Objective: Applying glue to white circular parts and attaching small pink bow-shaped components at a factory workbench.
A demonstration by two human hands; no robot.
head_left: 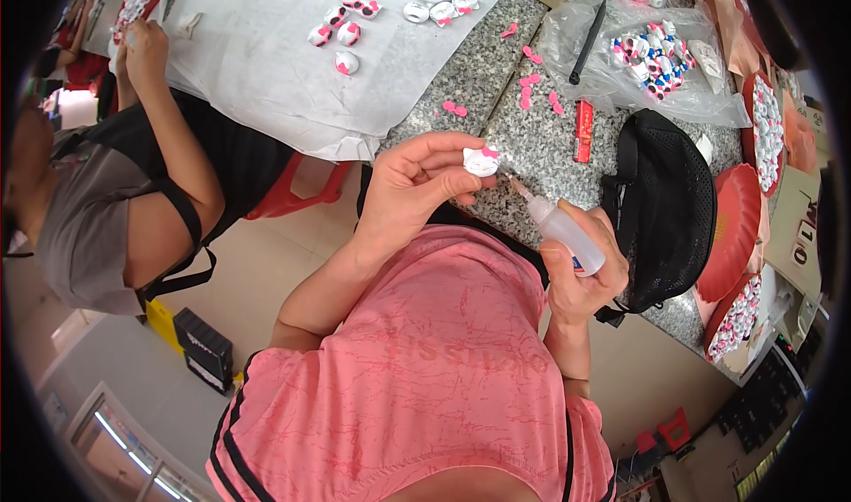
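Note:
Between the thumb and fingers of my left hand (417,178) is a small white cat-head figurine (480,162) with a pink bow. My right hand (585,262) is wrapped round a translucent glue bottle (567,233), tilted so that its thin nozzle (518,185) points up toward the figurine, close to it; whether they touch I cannot tell. Beyond my hands, loose pink bows (529,81) are scattered on the speckled granite table (496,125). A red glue packet (583,131) lies right of them.
White paper (292,85) covers the table's left part, with several finished heads (347,34) and plainer white ones (434,10) on it. At right are a black mesh bag (669,209), a plastic bag of figurines (656,58), a black pen (589,41) and red trays (731,227). A co-worker (115,209) sits at left.

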